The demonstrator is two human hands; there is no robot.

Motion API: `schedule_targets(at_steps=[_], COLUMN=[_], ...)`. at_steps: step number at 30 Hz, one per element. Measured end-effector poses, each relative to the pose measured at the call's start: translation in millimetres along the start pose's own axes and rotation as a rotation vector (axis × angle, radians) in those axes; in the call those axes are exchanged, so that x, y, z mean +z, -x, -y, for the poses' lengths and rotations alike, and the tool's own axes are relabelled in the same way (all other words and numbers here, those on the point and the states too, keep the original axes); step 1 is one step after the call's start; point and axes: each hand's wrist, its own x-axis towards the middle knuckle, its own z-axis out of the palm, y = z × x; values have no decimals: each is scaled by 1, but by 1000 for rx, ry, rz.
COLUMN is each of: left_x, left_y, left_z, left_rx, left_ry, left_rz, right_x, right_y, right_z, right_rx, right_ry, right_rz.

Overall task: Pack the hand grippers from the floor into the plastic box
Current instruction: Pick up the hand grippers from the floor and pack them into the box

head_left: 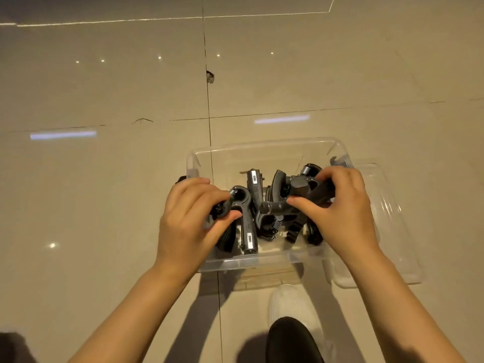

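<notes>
A stiff, springy gripper point(242, 205) is clasped in the left hand point(188, 218) and another point(296, 195) in the right hand point(337, 213) over the box point(262, 150); handles are judged the surest hold.

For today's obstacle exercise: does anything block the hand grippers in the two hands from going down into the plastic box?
No lid covers the plastic box. The left hand and right hand each hold a hand gripper over it; only the hand grippers already inside lie beneath them.

Black hand grippers point(252, 205) (springs showing) lie jumbled inside the clear plastic box point(262, 150).
</notes>
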Motion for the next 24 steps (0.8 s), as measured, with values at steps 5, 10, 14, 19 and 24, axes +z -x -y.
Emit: schedule_targets(at_steps=[5,10,14,19,24], left_x=[11,23,31,44,48], left_y=[25,37,43,55,61], left_z=[-13,-24,-24,-17,-15], left_rx=[30,88,117,178,98], left_ry=[-75,-68,-15,-26,-34], left_rz=[-60,-53,-57,-47,-23], right_x=[-2,-16,-21,-18,12], right_y=[1,-7,-15,-42,-75], right_z=[-9,7,29,45,42], right_rx=[-128,-114,-124,-92,-53], right_ry=[70,16,49,191,322], right_rz=[178,282,317,380,390])
